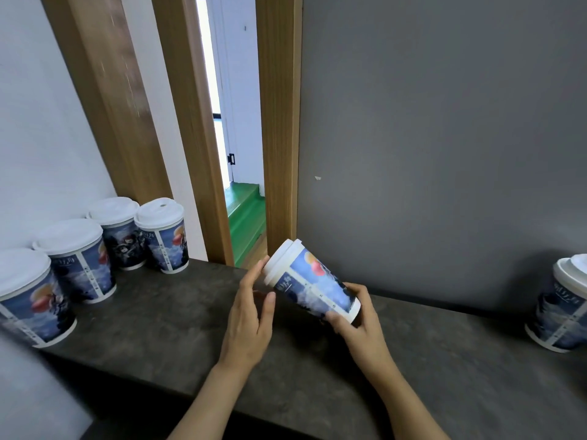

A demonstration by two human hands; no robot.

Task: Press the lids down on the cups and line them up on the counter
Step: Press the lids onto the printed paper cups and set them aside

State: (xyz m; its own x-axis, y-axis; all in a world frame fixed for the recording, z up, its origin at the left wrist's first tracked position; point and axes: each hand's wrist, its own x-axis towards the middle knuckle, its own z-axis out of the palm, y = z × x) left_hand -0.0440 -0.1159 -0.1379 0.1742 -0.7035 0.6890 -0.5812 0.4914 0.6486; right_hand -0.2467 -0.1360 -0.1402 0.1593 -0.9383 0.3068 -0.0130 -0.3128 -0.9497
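White plastic caps the printed paper cup (pixel 314 282) held tilted in mid-air above the dark stone-look counter (pixel 178 328), its lid (pixel 281 261) pointing up and to the left. The right hand (pixel 357 322) grips the cup's base, fingers and thumb curled round the bottom rim, forearm rising from the lower right. The left hand (pixel 251 315) stands nearly flat, fingers straight and together; its fingertips (pixel 259 268) touch the lid's edge, the thumb lying just below the lid. Well to the left of the held cup, four lidded cups (pixel 95 258) stand upright in a diagonal row on the counter. Well to its right, at the frame's edge, another lidded cup (pixel 562 309) stands, partly cut off. Behind the hands rise a grey wall (pixel 444 138) and a wooden door frame (pixel 279 122).
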